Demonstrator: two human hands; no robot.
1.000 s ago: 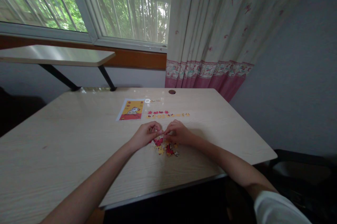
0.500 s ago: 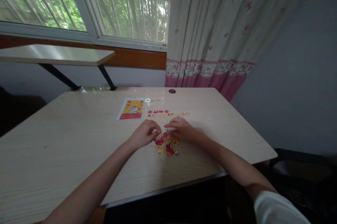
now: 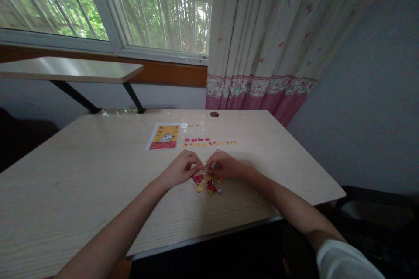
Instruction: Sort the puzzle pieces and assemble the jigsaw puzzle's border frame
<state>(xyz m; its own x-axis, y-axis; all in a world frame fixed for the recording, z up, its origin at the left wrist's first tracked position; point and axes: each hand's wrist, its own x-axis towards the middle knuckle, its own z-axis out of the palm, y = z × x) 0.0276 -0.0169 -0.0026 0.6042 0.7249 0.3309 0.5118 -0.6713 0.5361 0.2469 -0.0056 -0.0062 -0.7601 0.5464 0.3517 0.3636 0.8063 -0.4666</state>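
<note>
A small heap of red and yellow jigsaw pieces (image 3: 208, 184) lies on the pale wooden table (image 3: 98, 183). My left hand (image 3: 181, 168) and my right hand (image 3: 223, 165) rest just behind the heap, fingertips almost meeting over it. Both have curled, pinching fingers; what they pinch is too small to name. Farther back a row of joined red and yellow pieces (image 3: 209, 142) stretches rightward. A yellow and red reference picture (image 3: 163, 136) with a white animal lies to its left.
A small clear bag (image 3: 186, 125) lies behind the picture, and a round cable hole (image 3: 214, 114) sits near the table's far edge. A shelf (image 3: 72, 68) juts out under the window at the left. A flowered curtain (image 3: 262, 52) hangs behind.
My right hand drew back from the far side of the heap toward my left hand and curled its fingers. The left hand barely shifted. The heap stays where it was.
</note>
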